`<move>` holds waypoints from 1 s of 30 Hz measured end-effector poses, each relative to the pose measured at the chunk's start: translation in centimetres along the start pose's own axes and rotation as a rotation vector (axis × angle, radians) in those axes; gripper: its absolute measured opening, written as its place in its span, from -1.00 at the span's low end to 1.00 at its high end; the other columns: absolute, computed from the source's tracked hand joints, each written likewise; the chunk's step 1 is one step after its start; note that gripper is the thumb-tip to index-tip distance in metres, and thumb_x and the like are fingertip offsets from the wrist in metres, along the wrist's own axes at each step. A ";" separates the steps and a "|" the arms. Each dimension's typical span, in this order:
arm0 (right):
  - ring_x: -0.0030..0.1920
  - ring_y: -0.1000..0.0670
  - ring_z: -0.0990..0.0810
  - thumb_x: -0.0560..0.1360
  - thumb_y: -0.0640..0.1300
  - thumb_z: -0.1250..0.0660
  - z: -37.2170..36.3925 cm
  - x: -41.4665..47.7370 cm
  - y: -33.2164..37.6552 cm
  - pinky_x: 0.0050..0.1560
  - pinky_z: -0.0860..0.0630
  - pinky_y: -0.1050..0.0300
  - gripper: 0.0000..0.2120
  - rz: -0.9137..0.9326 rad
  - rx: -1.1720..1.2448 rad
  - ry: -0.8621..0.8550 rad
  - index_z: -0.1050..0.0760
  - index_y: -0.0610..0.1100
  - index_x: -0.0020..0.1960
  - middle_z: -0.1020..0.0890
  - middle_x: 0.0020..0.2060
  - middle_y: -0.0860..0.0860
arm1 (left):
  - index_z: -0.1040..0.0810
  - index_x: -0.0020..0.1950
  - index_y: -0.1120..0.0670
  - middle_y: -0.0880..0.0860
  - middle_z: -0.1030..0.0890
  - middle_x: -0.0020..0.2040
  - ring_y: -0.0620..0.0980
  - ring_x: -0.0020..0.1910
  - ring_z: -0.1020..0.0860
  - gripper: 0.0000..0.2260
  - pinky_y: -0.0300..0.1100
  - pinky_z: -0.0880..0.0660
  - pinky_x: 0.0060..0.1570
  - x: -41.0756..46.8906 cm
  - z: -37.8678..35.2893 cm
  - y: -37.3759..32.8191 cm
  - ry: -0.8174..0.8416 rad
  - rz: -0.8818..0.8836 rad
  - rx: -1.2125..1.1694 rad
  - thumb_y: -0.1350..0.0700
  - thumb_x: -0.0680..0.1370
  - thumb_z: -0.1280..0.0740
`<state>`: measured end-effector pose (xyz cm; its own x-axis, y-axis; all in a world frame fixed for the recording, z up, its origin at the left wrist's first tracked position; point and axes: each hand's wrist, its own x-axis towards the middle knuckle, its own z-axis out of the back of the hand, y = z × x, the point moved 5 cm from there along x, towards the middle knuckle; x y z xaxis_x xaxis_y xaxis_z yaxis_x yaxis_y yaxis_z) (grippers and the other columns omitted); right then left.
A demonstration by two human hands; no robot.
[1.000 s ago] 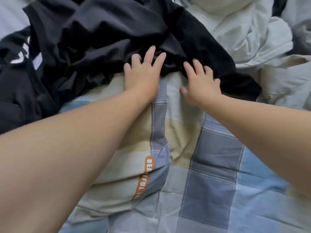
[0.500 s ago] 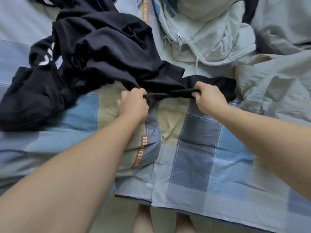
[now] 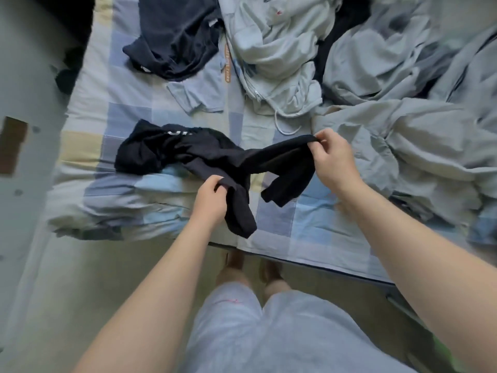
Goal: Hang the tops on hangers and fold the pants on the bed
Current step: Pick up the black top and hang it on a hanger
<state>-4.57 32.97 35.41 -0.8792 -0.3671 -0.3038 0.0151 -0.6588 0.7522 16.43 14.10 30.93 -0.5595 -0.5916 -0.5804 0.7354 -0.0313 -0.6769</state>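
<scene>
Gripping the black pants 1 leg each, left hand and right hand hold firm; nothing folded yet, dark top and hoodie unhung.

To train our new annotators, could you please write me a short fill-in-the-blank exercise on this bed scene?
1. The left hand and the right hand both grip the ____ garment.
2. The pale hoodie has a white ____ trailing onto the bedsheet.
3. The crumpled grey duvet lies on the person's ____ side.

Missing words: black; drawstring; right.
</scene>
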 end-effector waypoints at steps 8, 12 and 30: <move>-0.07 0.02 -0.63 0.56 -0.12 -0.29 10.6 -6.5 3.9 0.10 -0.58 -0.09 -0.93 0.068 0.232 -0.160 -0.55 -0.06 -0.01 -0.66 -0.15 0.04 | -0.56 -0.01 0.02 -0.04 -0.69 -0.08 -0.07 -0.18 -0.71 -0.79 -0.40 -0.53 -0.30 -9.6 1.5 -12.2 0.025 -0.210 -0.448 0.22 0.69 -0.18; 0.25 0.10 -0.54 0.57 -0.14 -0.37 13.5 -9.3 5.2 0.22 -0.44 0.25 -0.77 0.121 0.284 -0.063 -0.51 -0.02 0.22 -0.61 0.15 0.11 | -0.58 -0.03 -0.03 -0.13 -0.71 -0.19 -0.07 -0.29 -0.69 -0.79 -0.36 -0.54 -0.28 -12.2 2.0 -18.5 0.052 -0.386 -0.472 0.22 0.68 -0.21; 0.12 -0.11 -0.66 0.48 -0.25 -0.49 15.8 -10.5 9.2 0.22 -0.57 -0.11 -0.67 0.169 0.460 0.114 -0.52 -0.16 0.21 -0.69 0.06 -0.13 | -0.58 -0.02 0.13 -0.06 -0.52 -0.34 -0.09 -0.43 -0.42 -0.80 -0.26 -0.43 -0.31 -18.7 2.9 -31.8 0.243 -0.801 -0.398 0.32 0.67 -0.19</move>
<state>-2.69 41.15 54.75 -0.8247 -0.5299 -0.1978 -0.0810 -0.2356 0.9685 4.63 23.84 64.61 -0.9419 -0.3265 0.0792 -0.0656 -0.0525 -0.9965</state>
